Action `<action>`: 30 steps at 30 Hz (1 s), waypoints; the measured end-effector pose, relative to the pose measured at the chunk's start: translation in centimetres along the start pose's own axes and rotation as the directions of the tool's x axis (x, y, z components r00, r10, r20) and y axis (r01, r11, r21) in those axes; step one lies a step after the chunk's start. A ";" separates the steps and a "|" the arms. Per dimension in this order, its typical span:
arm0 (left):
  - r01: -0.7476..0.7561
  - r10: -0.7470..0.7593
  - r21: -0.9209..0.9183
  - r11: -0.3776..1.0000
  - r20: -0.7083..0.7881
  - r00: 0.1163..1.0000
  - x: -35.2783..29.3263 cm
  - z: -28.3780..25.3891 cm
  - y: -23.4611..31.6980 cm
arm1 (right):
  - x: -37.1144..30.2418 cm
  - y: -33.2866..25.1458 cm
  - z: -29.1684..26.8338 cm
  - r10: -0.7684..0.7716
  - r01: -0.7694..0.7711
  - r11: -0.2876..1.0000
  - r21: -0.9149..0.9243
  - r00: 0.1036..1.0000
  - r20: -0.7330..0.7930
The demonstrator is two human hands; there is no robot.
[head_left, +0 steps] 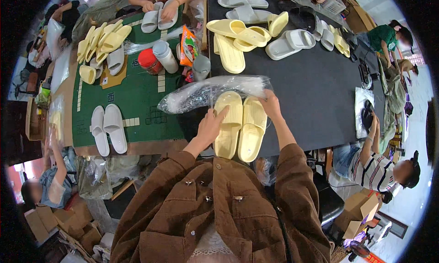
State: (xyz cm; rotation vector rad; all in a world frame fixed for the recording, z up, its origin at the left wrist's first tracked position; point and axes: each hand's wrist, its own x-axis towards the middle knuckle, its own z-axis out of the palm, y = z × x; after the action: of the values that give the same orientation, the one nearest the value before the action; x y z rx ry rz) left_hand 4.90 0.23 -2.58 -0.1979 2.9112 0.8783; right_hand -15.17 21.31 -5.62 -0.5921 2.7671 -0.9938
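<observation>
Two pale yellow slippers, a left one (227, 137) and a right one (251, 135), lie side by side at the table's near edge, toes away from me. My left hand (210, 129) is closed on the left slipper's outer side, its fingers over the strap. Beyond the toes lies a bundle of clear plastic bags (201, 97). My right hand (273, 104) pinches the right end of the plastic beside the right slipper's toe; its fingertips are partly hidden. Whether it also grips the slipper is unclear.
Grey slippers (109, 128) rest on the green mat to the left. Yellow slippers (231, 53) and grey slippers (290, 43) lie farther back on the black table. A red-lidded jar (150, 62) and a white bottle (164, 57) stand left. Across, a person handles grey slippers (160, 18).
</observation>
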 end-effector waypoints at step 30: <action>-0.103 0.111 0.049 0.993 -0.220 0.969 8.8 -0.5 -2.6 | -2.9 -1.9 -1.7 0.229 -0.178 0.893 0.413 0.970 -0.076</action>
State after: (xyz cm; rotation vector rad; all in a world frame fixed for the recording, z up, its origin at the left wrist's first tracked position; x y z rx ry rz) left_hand -3.39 -2.99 -4.69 -0.1458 3.1701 0.8680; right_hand -12.40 22.14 -3.09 -0.1779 2.5323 -1.5344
